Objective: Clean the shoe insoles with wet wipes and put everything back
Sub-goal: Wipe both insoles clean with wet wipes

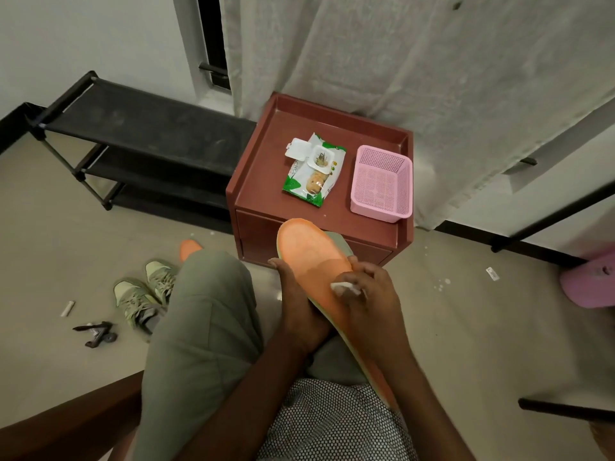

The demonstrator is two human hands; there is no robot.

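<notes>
An orange insole [307,251] with a pale green edge slants over my lap, toe end pointing away. My left hand [298,302] grips it from underneath at the middle. My right hand [366,291] presses a small white wet wipe [346,288] onto the insole's top surface, near its right edge. A darker damp patch shows just above the wipe. A second orange insole [189,248] peeks out on the floor behind my left knee. A pair of green sneakers [146,294] lies on the floor at the left. The wet wipes pack [314,169] lies with its lid flipped up on the brown nightstand [263,181].
A pink mesh basket [381,184] sits on the nightstand to the right of the pack. A black shoe rack [133,141] stands at the left, curtains hang behind. Small dark objects [96,332] and scraps lie on the floor. A pink object [589,281] is at the right edge.
</notes>
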